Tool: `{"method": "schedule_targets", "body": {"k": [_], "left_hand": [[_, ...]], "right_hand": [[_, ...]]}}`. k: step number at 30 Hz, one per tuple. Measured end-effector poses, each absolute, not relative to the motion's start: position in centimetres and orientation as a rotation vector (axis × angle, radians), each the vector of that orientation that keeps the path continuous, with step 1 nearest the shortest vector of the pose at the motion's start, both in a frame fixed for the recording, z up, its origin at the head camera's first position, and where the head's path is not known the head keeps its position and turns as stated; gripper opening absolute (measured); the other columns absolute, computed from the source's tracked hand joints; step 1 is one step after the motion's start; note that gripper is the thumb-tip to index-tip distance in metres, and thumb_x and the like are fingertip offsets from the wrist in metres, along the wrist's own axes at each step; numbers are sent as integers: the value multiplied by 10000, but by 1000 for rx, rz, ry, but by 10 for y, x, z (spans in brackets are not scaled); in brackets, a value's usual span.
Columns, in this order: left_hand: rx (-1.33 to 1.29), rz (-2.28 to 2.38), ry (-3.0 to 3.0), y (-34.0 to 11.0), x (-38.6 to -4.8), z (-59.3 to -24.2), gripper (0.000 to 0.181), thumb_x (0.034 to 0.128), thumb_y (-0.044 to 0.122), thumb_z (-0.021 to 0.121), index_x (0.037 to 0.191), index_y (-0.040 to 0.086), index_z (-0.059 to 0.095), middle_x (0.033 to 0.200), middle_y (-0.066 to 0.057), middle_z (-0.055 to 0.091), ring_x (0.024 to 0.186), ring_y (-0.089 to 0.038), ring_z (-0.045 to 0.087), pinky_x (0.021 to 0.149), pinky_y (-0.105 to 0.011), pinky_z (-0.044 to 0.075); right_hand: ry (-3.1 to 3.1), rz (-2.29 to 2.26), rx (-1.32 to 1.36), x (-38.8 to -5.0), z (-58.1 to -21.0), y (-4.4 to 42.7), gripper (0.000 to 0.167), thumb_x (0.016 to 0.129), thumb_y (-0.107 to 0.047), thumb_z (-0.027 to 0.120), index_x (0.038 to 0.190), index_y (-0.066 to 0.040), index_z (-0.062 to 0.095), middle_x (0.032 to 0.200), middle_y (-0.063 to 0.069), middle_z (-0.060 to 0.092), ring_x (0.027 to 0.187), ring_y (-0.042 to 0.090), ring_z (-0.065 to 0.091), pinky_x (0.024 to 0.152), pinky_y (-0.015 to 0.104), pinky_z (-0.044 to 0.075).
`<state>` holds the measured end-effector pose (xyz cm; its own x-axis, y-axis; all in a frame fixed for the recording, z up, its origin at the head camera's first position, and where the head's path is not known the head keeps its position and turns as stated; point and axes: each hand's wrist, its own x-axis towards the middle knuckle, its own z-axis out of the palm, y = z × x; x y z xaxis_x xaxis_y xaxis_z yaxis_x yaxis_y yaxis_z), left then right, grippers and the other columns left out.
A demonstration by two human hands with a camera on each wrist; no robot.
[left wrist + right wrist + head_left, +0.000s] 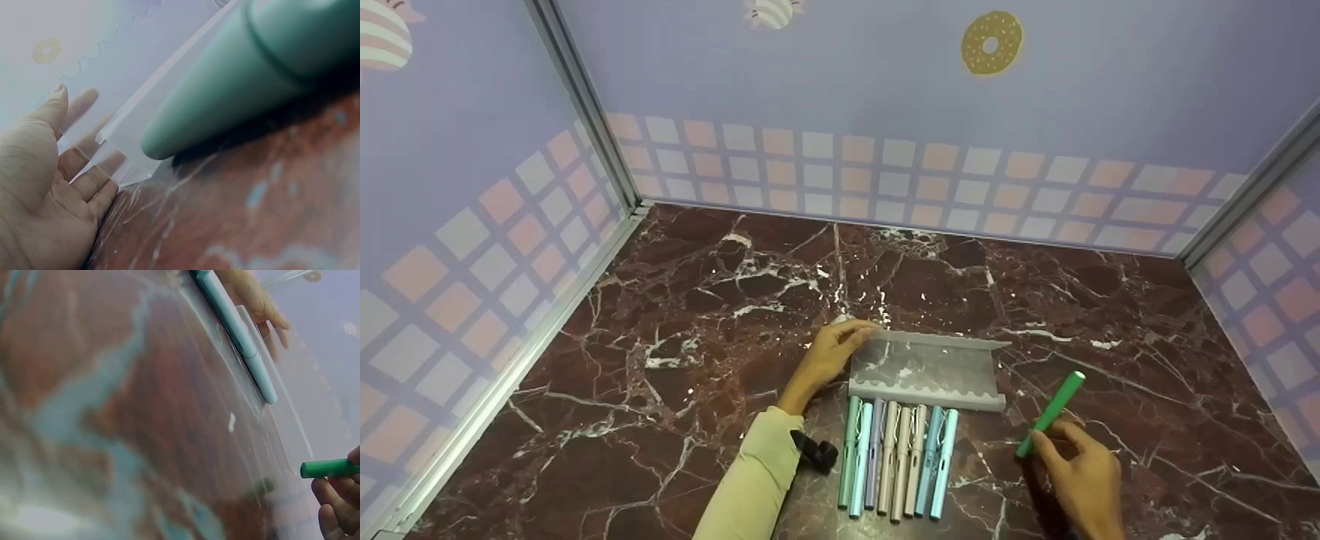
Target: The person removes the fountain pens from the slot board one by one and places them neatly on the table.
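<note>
A clear plastic pen tray (pixel 926 364) with a scalloped front edge lies on the table. My left hand (pixel 834 351) touches its left end, fingers loosely extended; in the left wrist view some fingers (pixel 90 183) show through the plastic. To the right of the tray, my right hand (pixel 1084 472) pinches a green pen (pixel 1057 405) near its lower end between thumb and fingers. The pen leans, its white-tipped end up. Several capped pens (pixel 894 461) in green, light blue, purple, beige and blue lie side by side in front of the tray.
Dark red marbled tabletop (pixel 720 315) spreads around the tray. A patterned back wall (pixel 885 90) and side walls enclose it. The black wrist camera (pixel 816 452) on my left arm sits close beside the leftmost pen.
</note>
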<state>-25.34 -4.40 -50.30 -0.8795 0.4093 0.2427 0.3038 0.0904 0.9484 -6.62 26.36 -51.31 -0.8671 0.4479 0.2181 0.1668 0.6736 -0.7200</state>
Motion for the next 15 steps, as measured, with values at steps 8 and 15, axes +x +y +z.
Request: {"method": "schedule_targets", "body": {"k": [8,15], "left_hand": [[710,1904,2278,-42,-267,-524,253,1024,123,558,1177,-23,697,1151,-257,677,982,-283,593,874,-322,480],[711,1918,2272,-40,-275,-537,261,1020,187,575,1182,38,717,1014,-245,674,849,-185,546,774,-254,465]], "right_hand": [[-2508,1126,-427,-78,-516,239,72,888,-147,774,950,-112,763,834,34,768,748,122,709,743,274,531],[-2531,1181,-386,-87,-516,221,74,883,-149,779,950,-121,766,827,4,766,718,47,681,726,242,507]]}}
